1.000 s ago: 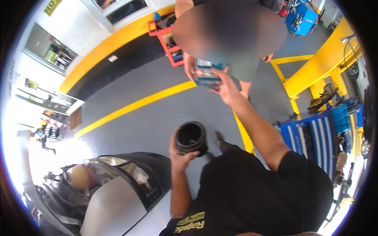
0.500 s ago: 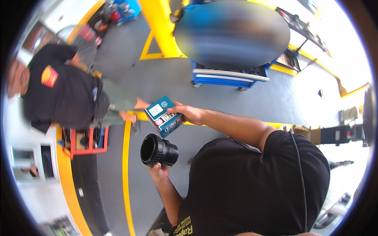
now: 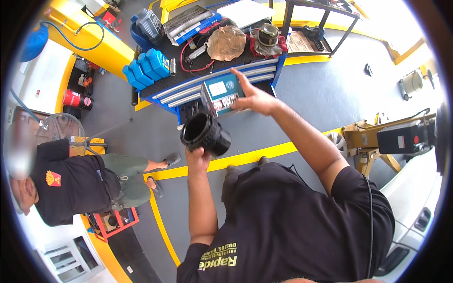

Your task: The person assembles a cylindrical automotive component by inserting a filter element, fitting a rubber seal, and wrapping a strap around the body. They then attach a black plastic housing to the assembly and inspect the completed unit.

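While the left hand (image 3: 198, 159) grips a cylinder (image 3: 214, 136), the spread right hand (image 3: 257, 98) holds a box (image 3: 219, 93).

A narrow bare strip lets a hand pass along the near edge of the blue tool cart (image 3: 230, 66), right of the red hose (image 3: 203, 69). Four blue bottles (image 3: 147, 69) block the near left corner; the teal box (image 3: 218, 93) hangs before the drawers (image 3: 257, 75).
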Tool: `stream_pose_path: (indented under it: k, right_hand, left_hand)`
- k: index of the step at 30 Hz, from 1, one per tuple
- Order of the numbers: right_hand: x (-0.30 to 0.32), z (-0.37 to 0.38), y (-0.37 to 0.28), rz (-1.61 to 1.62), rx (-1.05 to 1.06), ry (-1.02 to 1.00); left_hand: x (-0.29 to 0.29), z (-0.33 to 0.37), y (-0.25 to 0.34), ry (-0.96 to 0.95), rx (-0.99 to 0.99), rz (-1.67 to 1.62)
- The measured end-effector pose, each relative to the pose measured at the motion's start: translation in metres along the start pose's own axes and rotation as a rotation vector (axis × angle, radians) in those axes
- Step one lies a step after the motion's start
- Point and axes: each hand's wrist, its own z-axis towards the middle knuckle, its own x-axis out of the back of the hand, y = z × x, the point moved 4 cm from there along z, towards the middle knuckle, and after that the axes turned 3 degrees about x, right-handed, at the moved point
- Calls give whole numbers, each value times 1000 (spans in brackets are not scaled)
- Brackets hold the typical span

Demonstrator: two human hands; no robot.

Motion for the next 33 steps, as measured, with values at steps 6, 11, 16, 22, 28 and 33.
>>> stream_pose_path:
  k: [6,11,16,22,28,33]
  right_hand:
    - [77,108,-36,-334,134,25]
    - [104,160,-48,-841,266,141]
    - [109,158,-63,-1283,371,110]
    - [98,176,-96,-1486,516,-128]
    - [84,182,-112,-1665,611,-288]
    - [78,196,-109,-1703,458,-376]
  left_hand:
    - [-11,150,1,-146,12,-87]
    - [7,240,-13,-157,42,-159]
    - [23,252,-20,-108,75,-194]
    - [12,231,-29,-42,83,-205]
    - [7,227,-41,34,29,-249]
    - [7,223,-48,33,11,-266]
